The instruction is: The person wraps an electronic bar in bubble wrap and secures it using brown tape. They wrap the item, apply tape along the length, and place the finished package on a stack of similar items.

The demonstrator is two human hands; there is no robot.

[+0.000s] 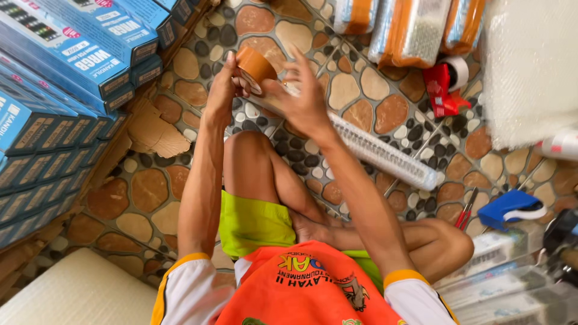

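Brown tape roll (255,66): held up off the floor, tilted. Long bubble-wrapped tube (385,155): slanting down to the right, near end at the roll.

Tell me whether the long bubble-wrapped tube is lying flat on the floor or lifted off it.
Lifted at one end: the bubble-wrapped tube slants up from the pebble floor to the right hand. The left hand holds brown tape roll.

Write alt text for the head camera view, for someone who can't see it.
A seated person's left hand holds a brown tape roll while the right hand works at a long bubble-wrapped bundle. Blue boxes are stacked at left on a pebble-pattern floor; a red tape dispenser lies nearby.
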